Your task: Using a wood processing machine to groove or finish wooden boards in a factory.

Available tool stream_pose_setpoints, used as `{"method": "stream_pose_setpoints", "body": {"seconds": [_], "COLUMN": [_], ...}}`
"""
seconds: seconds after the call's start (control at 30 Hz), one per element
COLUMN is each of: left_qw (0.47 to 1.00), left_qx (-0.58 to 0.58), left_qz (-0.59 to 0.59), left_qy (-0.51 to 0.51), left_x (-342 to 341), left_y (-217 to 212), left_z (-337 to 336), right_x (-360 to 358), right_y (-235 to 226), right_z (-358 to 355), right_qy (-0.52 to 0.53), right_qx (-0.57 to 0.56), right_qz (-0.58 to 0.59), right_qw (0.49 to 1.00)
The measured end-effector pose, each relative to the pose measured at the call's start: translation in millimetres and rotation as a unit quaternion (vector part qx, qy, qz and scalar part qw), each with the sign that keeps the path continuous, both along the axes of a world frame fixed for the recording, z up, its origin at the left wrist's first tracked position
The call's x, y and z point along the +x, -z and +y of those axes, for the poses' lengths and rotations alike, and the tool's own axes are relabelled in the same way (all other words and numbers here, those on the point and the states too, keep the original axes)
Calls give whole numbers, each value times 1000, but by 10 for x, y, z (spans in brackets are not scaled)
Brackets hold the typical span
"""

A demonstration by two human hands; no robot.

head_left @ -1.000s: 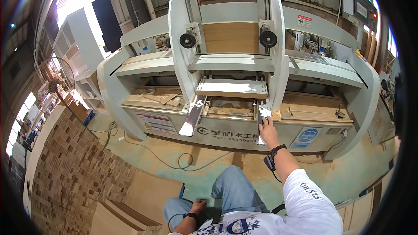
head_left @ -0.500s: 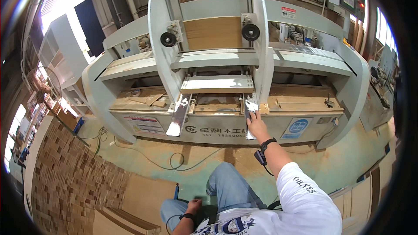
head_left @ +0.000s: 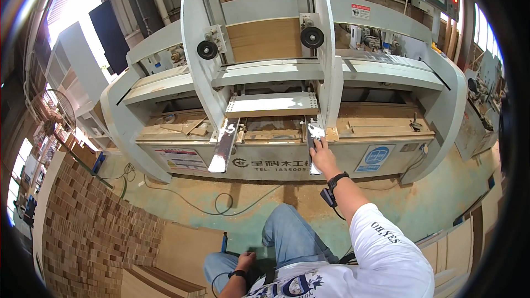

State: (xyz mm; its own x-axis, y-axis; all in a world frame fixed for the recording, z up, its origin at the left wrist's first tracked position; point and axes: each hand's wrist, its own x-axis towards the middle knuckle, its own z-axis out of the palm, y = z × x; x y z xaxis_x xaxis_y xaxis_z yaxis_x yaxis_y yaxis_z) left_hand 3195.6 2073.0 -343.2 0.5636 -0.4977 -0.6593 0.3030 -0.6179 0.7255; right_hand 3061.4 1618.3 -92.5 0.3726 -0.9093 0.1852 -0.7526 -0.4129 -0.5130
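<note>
I sit facing a large pale grey woodworking machine [head_left: 287, 77]. My right hand [head_left: 322, 155] reaches out and rests on the right shiny metal guide rail [head_left: 315, 135] at the machine's front, fingers on its upper face. A second metal rail [head_left: 223, 146] slopes down on the left. My left hand [head_left: 245, 261] lies low by my knee, fingers curled on a dark object that I cannot make out. A black band sits on each wrist. A wooden panel [head_left: 265, 38] stands upright between the machine's two tall arms.
Stacks of small wooden blocks [head_left: 88, 232] fill the left floor. Flat wooden boards [head_left: 182, 254] lie beside my left knee. A cable [head_left: 221, 204] loops on the dusty green floor. More boards [head_left: 458, 248] lean at the right. Wood scraps lie in the machine's bed.
The view has drifted slightly, so the machine sits a little differently in the picture. My right hand stays on the right rail, and my left hand stays by my knee.
</note>
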Motion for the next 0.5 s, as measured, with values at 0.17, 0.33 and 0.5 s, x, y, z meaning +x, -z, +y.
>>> {"method": "stream_pose_setpoints", "body": {"seconds": [0.17, 0.33, 0.5], "left_qw": [1000, 999, 999], "left_qx": [0, -24, -29], "left_qz": [16, 22, 27], "left_qy": [2, -1, -9], "left_x": [7, 18, 21], "left_y": [40, 108, 147], "left_z": [10, 9, 11], "right_x": [1, 3, -3], "right_y": [-10, -10, -15], "right_z": [1, 4, 5], "right_qy": [0, -1, 0], "right_qx": [6, -1, 5], "right_qz": [2, 0, 2], "right_qw": [1000, 1000, 1000]}}
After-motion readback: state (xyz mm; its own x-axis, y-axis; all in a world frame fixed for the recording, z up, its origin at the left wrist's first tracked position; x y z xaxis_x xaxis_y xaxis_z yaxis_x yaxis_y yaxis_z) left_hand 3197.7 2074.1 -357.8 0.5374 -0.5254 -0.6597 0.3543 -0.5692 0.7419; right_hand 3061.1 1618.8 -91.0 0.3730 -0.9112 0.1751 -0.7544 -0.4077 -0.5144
